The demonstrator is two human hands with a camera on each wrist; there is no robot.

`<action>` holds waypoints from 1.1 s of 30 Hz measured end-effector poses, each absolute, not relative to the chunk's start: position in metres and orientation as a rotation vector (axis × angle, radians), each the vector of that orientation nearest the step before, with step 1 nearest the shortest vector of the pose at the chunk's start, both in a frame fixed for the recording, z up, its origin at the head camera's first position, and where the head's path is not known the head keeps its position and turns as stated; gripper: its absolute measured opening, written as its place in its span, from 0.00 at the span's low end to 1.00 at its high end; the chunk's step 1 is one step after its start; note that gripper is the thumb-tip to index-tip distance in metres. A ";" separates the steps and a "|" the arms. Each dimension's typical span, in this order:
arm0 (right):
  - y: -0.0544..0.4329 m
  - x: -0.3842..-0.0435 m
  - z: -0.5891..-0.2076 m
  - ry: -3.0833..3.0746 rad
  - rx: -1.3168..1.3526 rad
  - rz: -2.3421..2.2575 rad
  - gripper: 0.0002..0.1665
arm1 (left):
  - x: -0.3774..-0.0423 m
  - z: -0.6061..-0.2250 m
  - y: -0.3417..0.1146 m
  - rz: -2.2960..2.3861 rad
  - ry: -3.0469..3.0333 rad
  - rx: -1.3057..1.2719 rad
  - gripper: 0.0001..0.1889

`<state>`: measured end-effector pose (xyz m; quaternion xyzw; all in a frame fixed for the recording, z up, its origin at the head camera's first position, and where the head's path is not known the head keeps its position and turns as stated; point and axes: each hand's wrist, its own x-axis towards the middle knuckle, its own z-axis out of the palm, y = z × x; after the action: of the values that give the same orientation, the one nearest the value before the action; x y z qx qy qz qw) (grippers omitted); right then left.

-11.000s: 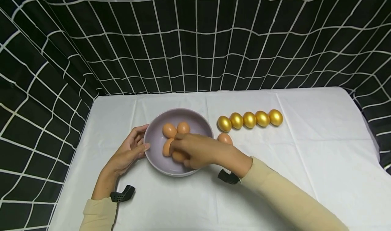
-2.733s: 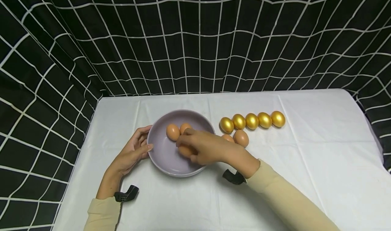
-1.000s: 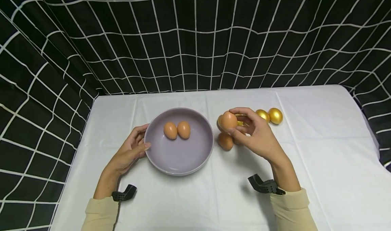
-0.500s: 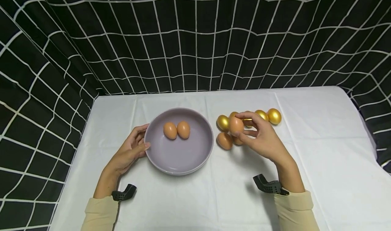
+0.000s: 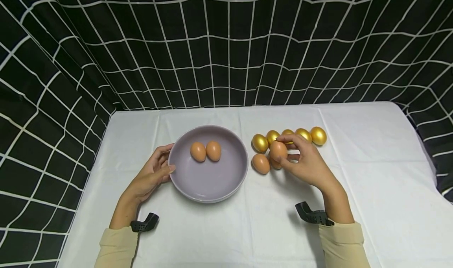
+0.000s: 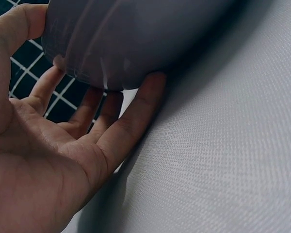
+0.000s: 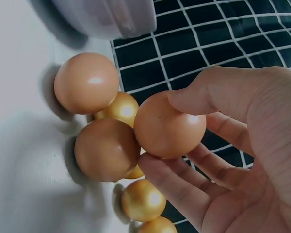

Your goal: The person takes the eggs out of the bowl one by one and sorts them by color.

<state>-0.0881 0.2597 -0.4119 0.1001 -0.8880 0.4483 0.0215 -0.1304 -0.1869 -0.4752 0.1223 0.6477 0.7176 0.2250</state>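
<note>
My left hand [image 5: 150, 177] holds the side of a mauve bowl [image 5: 209, 185], thumb at the rim and fingers against the outer wall; the left wrist view shows the bowl's wall [image 6: 131, 39] above the fingers. Two brown eggs [image 5: 198, 152] lie side by side inside. Right of the bowl, my right hand [image 5: 306, 159] pinches another brown egg [image 7: 169, 124] between thumb and fingers, raised above the cloth. Under and beside it two brown eggs rest on the table: one nearer the bowl [image 5: 261, 164], the other egg [image 7: 107, 150] partly hidden in the head view by the held one.
Several golden eggs [image 5: 318, 136] form a row behind the brown ones, touching or nearly so; my right hand covers part of the row. A white cloth [image 5: 219, 236] covers the table. Black curtains with a white grid [image 5: 226, 55] hang at the back and sides.
My right hand took a brown egg from the bowl and carried it right, shifting slightly further right and lower over the last second. Earlier, other brown eggs left the bowl. My left hand stayed.
</note>
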 end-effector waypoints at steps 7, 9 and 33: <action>0.264 -0.088 -0.409 -2.792 0.290 1.321 0.29 | -0.131 -0.474 -0.186 1.997 1.776 0.355 0.35; 0.265 -0.087 -0.408 -2.805 0.267 1.319 0.29 | -0.131 -0.475 -0.186 1.995 1.775 0.351 0.35; 0.289 -0.084 -0.414 -2.907 0.126 1.277 0.30 | -0.129 -0.475 -0.187 1.991 1.779 0.344 0.36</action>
<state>-0.0843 0.2887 -0.4142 0.0397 -0.9147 0.4017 -0.0179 -0.1294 -0.1871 -0.4754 0.1247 0.6443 0.7209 0.2228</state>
